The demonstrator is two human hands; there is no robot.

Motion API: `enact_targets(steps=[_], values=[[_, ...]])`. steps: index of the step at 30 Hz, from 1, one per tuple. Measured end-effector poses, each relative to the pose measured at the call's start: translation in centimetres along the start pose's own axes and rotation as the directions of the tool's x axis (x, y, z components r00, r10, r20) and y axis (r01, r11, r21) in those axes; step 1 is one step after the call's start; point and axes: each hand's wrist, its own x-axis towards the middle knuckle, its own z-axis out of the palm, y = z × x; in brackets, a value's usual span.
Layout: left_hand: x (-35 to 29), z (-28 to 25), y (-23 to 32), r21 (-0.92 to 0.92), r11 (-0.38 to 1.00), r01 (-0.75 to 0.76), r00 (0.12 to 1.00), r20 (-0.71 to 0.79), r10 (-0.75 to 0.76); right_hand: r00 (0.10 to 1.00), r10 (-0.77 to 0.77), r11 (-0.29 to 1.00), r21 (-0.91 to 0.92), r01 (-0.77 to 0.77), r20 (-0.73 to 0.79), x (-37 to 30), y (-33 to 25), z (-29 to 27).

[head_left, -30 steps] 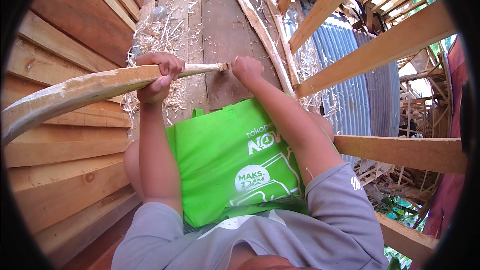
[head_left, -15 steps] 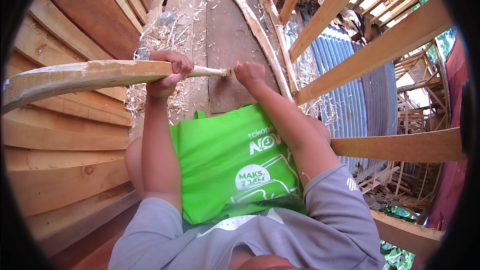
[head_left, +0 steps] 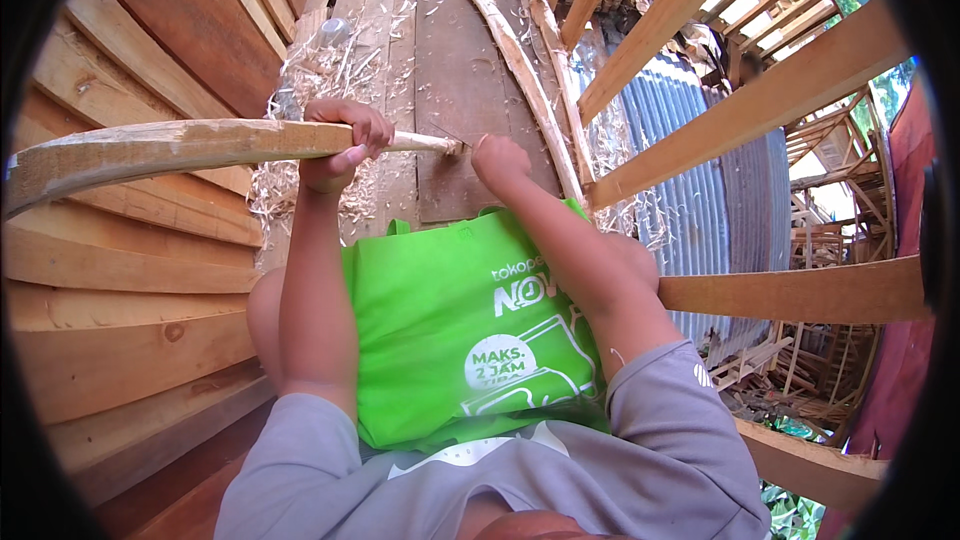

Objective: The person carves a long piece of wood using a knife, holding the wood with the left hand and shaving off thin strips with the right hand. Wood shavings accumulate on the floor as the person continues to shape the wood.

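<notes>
A long wooden pole (head_left: 220,142), thick and squared at the left and whittled thin toward its right end, lies across in front of me. My left hand (head_left: 348,143) is wrapped round it near the thin part. Just right of the pole's tip, my right hand (head_left: 500,162) is closed in a fist. A thin dark line sticks out leftward from this fist beside the tip; whether it is a blade or a wire I cannot tell. Over my lap spreads a green bag (head_left: 420,290) with white print, below both hands.
Pale wood shavings (head_left: 335,65) litter the plank floor (head_left: 455,50). Two peeled sticks (head_left: 510,55) lie ahead to the right. Stacked boards (head_left: 130,275) form a wall on my left. Wooden rails (head_left: 780,90) and corrugated metal sheets (head_left: 690,175) stand on the right.
My right hand has turned and shifted slightly right and down, and the thin dark line now shows beside it. My left hand and the pole have barely moved.
</notes>
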Motion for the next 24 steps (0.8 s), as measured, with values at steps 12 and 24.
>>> enact_targets(steps=[12, 24], values=[[0.4, 0.0, 0.3, 0.01, 1.0, 0.029, 0.999, -0.024, -0.029, 0.994, -0.068, 0.994, -0.09, 0.06, -0.083, 2.8, 1.4, 1.2], [0.7, 0.1, 0.4, 0.006, 0.997, 0.073, 0.995, 0.065, -0.073, 0.957, -0.204, 0.972, -0.163, 0.172, -0.206, 5.4, 2.2, -0.1]])
